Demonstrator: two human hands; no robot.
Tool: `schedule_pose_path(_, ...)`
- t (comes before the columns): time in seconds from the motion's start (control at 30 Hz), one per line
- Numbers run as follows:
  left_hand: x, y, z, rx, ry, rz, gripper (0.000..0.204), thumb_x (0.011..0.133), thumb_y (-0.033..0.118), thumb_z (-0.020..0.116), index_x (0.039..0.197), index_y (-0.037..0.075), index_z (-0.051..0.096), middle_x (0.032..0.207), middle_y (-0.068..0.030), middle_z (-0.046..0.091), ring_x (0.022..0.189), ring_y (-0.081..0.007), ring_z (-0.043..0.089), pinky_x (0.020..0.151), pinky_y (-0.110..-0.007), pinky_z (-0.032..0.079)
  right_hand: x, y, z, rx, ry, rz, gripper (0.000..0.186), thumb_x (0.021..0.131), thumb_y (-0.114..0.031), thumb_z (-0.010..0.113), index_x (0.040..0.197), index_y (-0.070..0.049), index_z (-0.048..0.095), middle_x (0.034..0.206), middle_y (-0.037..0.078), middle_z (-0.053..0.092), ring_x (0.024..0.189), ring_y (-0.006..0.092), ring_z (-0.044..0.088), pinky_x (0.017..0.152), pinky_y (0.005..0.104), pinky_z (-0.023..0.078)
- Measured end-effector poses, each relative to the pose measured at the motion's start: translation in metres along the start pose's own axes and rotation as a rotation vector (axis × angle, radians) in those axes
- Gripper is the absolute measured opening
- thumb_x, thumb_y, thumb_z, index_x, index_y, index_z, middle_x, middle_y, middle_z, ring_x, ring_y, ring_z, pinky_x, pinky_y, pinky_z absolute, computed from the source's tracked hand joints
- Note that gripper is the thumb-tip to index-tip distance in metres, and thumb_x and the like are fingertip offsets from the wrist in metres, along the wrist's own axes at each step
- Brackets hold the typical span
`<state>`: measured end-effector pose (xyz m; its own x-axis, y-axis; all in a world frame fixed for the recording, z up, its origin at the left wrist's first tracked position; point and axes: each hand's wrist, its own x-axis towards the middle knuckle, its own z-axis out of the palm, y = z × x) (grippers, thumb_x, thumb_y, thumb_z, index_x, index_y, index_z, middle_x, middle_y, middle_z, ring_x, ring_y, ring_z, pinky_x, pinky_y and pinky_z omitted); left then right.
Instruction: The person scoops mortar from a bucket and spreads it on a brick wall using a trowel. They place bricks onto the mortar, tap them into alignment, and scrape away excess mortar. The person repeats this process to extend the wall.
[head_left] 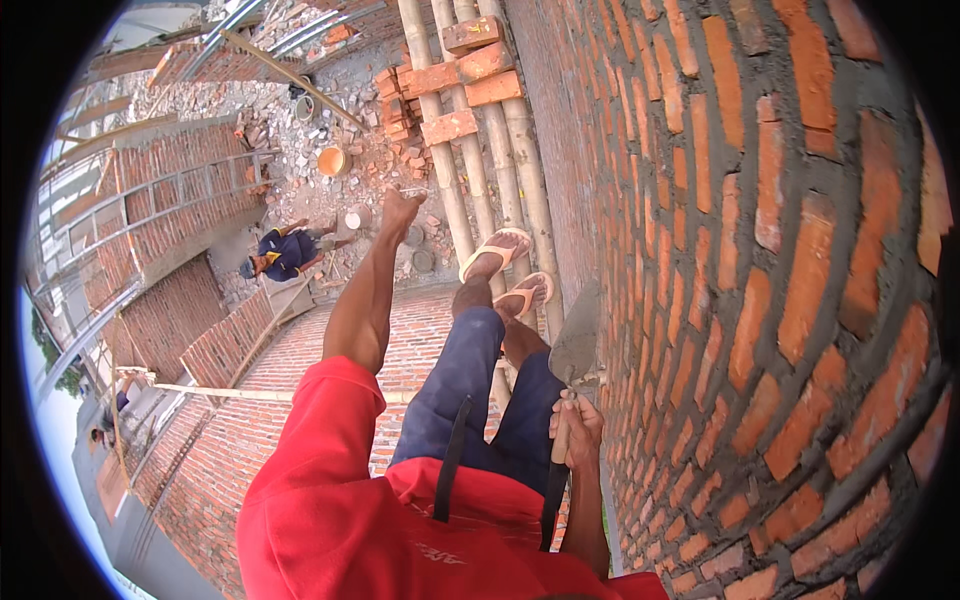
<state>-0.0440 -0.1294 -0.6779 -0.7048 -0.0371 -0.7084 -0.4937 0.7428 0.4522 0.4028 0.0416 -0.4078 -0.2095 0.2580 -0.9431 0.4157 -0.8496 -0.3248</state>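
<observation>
Trowel, broad, grey-bladed and pale-handled, is clamped in the right hand's grip.

The right hand hides part of the wooden trowel handle. The orange brick wall is cut off.

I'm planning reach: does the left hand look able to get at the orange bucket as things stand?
Probably not: the orange bucket looks to be on the ground, well below the left hand and the poles underfoot.
</observation>
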Motion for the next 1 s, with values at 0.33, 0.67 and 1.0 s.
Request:
schedule_pose_path(0.33, 0.296, -0.020, 0.138, 1.030, 0.040, 0.677, 0.106, 0.079, 0.028, 0.084, 0.158, -0.008, 0.023, 0.157, -0.0342, 0.039, 0.140, -0.0491, 0.046, 0.110, -0.052, 0.049, 0.075, 0.065, -0.028, 0.189, -0.099, 0.091, 0.038, 0.097, -0.015, 0.072, 0.122, 0.009, 0.057, 0.100, 0.021, 0.068, 0.064, 0.0268, 0.069, 0.049, 0.0395, 0.057)
schedule_pose_path(0.67, 0.058, -0.044, 0.110, -0.698, -0.660, -0.260, 0.058, 0.092, 0.041, 0.077, 0.134, 0.004, 0.060, 0.123, -0.0121, 0.071, 0.108, -0.0238, 0.073, 0.091, -0.040, 0.064, 0.062, 0.033, 0.037, -0.314, 0.033, 0.033, 0.026, 0.096, -0.005, 0.073, 0.116, -0.001, 0.057, 0.088, 0.007, 0.065, 0.060, 0.0157, 0.062, 0.054, 0.0287, 0.053)
schedule_pose_path(1.0, -0.357, 0.113, -0.054, -0.852, -1.029, 0.007, 0.097, 0.066, 0.026, 0.096, 0.145, -0.003, 0.048, 0.130, -0.0130, 0.065, 0.117, -0.0233, 0.066, 0.099, -0.038, 0.054, -0.132, -0.145, 0.137, -0.865, 0.025, -0.824, 0.078, 0.079, -0.021, 0.092, 0.138, 0.009, 0.052, 0.122, 0.020, 0.068, 0.103, 0.0267, 0.069, 0.092, 0.0394, 0.054)
